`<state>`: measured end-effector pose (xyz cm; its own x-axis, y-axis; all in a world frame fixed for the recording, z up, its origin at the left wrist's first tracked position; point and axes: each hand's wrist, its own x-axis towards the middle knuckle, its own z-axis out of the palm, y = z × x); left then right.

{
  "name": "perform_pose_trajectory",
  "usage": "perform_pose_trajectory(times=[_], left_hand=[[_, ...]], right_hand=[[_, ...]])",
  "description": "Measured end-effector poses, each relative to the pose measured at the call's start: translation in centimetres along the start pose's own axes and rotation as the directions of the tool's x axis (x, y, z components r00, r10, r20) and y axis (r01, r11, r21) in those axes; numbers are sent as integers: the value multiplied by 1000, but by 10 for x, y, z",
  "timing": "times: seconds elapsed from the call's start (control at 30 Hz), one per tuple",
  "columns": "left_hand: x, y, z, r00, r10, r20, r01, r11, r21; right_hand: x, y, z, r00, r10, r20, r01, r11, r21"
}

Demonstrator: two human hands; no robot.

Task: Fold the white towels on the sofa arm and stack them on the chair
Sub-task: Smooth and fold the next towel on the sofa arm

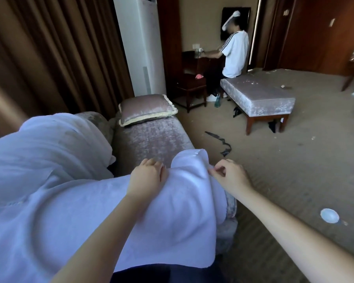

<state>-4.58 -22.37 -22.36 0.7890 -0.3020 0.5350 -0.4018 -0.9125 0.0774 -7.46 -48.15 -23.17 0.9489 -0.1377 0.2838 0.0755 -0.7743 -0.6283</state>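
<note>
Head view: folding has barely begun. Your right hand (231, 174) pinches the white towel (172, 203), draped unfolded over the sofa arm (230, 212); your left hand (146, 174) rests on it, grip unclear. More towels (49, 144) lie heaped beside that arm.

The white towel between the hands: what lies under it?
The sofa arm shows at the right edge of the white towel; the rest underneath is covered. The left hand and the right hand hold it.
</note>
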Motion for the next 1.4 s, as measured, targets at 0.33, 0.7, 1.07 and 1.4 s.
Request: perform_pose_trajectory(times=[0.33,0.7,1.07,1.4], left_hand=[[-3,0,2,996,42,-77,-38,998,44],[-2,0,2,985,39,-167,-37,999,15],[-45,25,-14,883,175,-436,-198,980,-8],[-212,35,24,987,105,-121,-97,993,63]], right_hand=[[2,23,-17,989,145,24,-133,954,-270],[31,5,9,978,-208,-4,208,978,2],[-97,41,32,933,118,-339,-14,956,294],[-137,27,62,939,342,-47,-262,795,546]])
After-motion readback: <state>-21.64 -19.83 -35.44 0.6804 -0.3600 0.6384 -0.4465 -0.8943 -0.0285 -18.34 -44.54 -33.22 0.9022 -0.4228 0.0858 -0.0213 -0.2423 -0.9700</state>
